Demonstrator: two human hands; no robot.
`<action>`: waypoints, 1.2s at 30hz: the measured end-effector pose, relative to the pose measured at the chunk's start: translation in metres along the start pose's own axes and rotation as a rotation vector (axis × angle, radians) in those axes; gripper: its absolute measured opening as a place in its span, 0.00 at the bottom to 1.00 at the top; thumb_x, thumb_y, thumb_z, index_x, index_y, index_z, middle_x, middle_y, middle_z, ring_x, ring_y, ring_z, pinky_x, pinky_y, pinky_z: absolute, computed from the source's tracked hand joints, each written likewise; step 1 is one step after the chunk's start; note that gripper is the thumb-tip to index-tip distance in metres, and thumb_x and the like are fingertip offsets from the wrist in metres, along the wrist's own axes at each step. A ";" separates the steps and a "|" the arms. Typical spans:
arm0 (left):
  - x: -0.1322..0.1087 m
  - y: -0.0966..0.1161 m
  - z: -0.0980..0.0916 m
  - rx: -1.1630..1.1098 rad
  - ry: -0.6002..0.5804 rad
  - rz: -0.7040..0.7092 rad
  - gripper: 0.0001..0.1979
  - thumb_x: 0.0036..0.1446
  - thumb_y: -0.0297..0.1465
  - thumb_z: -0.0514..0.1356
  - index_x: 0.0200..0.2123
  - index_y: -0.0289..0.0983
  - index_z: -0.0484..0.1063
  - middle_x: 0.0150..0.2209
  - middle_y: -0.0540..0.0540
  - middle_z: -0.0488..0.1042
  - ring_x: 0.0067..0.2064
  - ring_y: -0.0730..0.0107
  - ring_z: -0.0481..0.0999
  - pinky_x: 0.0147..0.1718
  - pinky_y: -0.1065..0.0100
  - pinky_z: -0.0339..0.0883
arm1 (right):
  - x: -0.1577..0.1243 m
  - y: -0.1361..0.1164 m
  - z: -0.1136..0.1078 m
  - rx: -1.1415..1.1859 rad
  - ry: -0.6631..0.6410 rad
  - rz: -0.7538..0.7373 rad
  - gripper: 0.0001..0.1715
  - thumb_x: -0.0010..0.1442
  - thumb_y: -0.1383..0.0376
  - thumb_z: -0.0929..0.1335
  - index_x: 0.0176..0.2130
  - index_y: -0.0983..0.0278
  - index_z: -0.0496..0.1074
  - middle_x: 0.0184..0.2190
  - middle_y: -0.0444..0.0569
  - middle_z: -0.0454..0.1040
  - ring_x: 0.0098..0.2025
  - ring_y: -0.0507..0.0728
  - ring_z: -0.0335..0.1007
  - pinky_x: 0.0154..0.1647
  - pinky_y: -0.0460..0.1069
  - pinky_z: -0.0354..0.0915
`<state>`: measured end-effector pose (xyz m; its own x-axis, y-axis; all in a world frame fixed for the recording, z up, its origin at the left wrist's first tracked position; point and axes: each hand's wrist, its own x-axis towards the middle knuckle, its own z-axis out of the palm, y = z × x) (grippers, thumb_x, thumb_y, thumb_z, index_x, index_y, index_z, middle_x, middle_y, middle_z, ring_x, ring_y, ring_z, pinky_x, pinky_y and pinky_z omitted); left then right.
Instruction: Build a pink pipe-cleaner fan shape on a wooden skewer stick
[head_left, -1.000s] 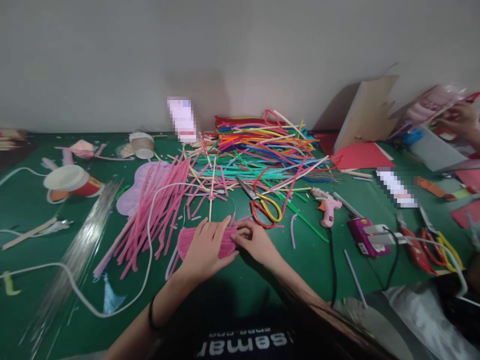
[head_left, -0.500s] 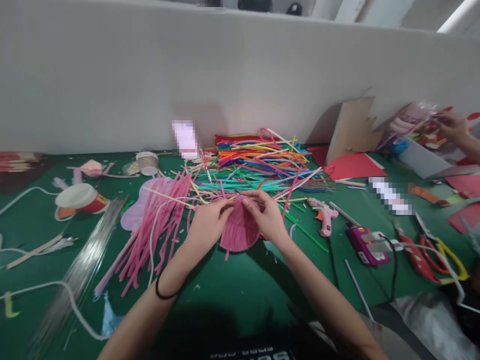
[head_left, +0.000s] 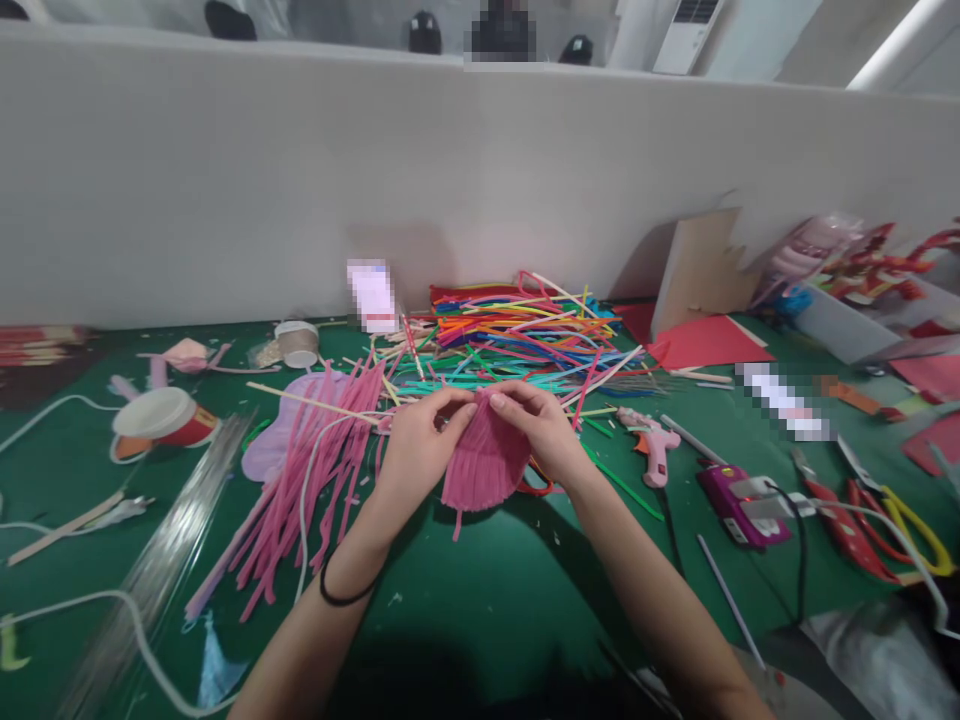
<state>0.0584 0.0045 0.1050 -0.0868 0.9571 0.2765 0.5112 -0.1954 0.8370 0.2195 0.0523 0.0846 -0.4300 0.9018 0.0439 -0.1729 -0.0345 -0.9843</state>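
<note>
A pink fan-shaped piece (head_left: 486, 462) made of fuzzy strips hangs between my hands above the green table (head_left: 480, 610). My left hand (head_left: 427, 440) pinches its narrow top from the left, thumb and index finger closed on it. From the right, my right hand (head_left: 541, 425) grips the same top edge with thumb and fingers. One short strip sticks out below the fan's lower left edge. Loose pink strips (head_left: 322, 480) lie left of my left hand, and a heap of multicoloured strips (head_left: 517, 325) lies beyond both hands.
Right of my hands lie a pink glue gun (head_left: 655, 447), a purple power strip (head_left: 742, 508) and red-handled pliers (head_left: 847, 530). At left are a paper cup (head_left: 161, 418), thin wires (head_left: 169, 550) and white cables. A grey partition (head_left: 465, 180) stands behind.
The view has tilted up slightly. The pink fan has turned a little, its lower edge swinging right. Another person's hand at the far right bin is gone from view.
</note>
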 end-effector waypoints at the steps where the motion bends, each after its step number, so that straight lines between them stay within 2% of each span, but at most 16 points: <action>1: 0.000 0.000 0.000 -0.002 0.006 -0.001 0.10 0.61 0.35 0.57 0.39 0.39 0.76 0.36 0.47 0.80 0.35 0.65 0.78 0.37 0.66 0.69 | 0.001 0.000 0.001 -0.006 -0.004 -0.009 0.16 0.57 0.53 0.71 0.42 0.59 0.76 0.38 0.45 0.78 0.38 0.54 0.73 0.40 0.47 0.67; 6: 0.001 -0.003 -0.002 -0.010 0.007 0.010 0.09 0.61 0.32 0.56 0.39 0.38 0.75 0.36 0.47 0.79 0.37 0.65 0.78 0.37 0.66 0.69 | 0.003 0.002 0.009 -0.025 -0.012 -0.082 0.17 0.59 0.55 0.70 0.48 0.56 0.74 0.46 0.45 0.75 0.43 0.55 0.72 0.44 0.48 0.66; 13: 0.003 -0.006 0.002 -0.044 0.035 -0.075 0.08 0.60 0.33 0.57 0.37 0.37 0.74 0.35 0.46 0.79 0.37 0.63 0.78 0.38 0.65 0.69 | 0.005 0.011 0.013 -0.070 0.055 -0.098 0.13 0.59 0.55 0.69 0.43 0.58 0.75 0.41 0.46 0.76 0.44 0.56 0.71 0.45 0.49 0.67; 19: 0.003 -0.013 0.008 -0.136 0.054 -0.134 0.08 0.60 0.34 0.56 0.38 0.37 0.72 0.38 0.45 0.77 0.41 0.62 0.76 0.43 0.61 0.68 | 0.007 0.014 0.017 -0.124 0.055 -0.158 0.12 0.60 0.56 0.68 0.42 0.58 0.75 0.40 0.46 0.76 0.44 0.56 0.71 0.47 0.50 0.67; 24: 0.003 -0.018 0.010 -0.259 0.021 -0.232 0.09 0.60 0.34 0.56 0.38 0.35 0.72 0.39 0.43 0.76 0.44 0.61 0.76 0.44 0.60 0.68 | 0.006 0.015 0.020 -0.192 0.063 -0.191 0.12 0.61 0.57 0.68 0.42 0.59 0.75 0.40 0.46 0.77 0.45 0.56 0.72 0.49 0.50 0.66; 29: 0.004 -0.018 0.004 -0.442 -0.067 -0.311 0.11 0.56 0.35 0.60 0.40 0.35 0.72 0.40 0.44 0.76 0.43 0.63 0.75 0.43 0.63 0.68 | 0.005 0.015 0.018 -0.189 0.083 -0.175 0.13 0.61 0.58 0.68 0.45 0.59 0.74 0.42 0.46 0.76 0.45 0.56 0.72 0.48 0.50 0.66; 33: 0.006 -0.020 0.003 -0.527 -0.034 -0.339 0.12 0.52 0.35 0.64 0.39 0.35 0.73 0.38 0.44 0.77 0.42 0.63 0.76 0.41 0.63 0.69 | 0.004 0.015 0.018 -0.232 0.089 -0.181 0.12 0.62 0.57 0.67 0.42 0.59 0.75 0.41 0.47 0.77 0.45 0.56 0.72 0.49 0.51 0.66; 36: 0.007 -0.022 0.004 -0.550 -0.013 -0.348 0.13 0.51 0.35 0.65 0.38 0.35 0.73 0.37 0.44 0.77 0.42 0.64 0.76 0.41 0.63 0.70 | 0.004 0.017 0.019 -0.203 0.123 -0.164 0.13 0.60 0.55 0.68 0.43 0.59 0.73 0.39 0.47 0.76 0.43 0.56 0.72 0.46 0.51 0.67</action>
<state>0.0503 0.0162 0.0864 -0.1562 0.9861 -0.0571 -0.0572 0.0487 0.9972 0.1983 0.0475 0.0713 -0.2977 0.9341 0.1969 -0.0451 0.1923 -0.9803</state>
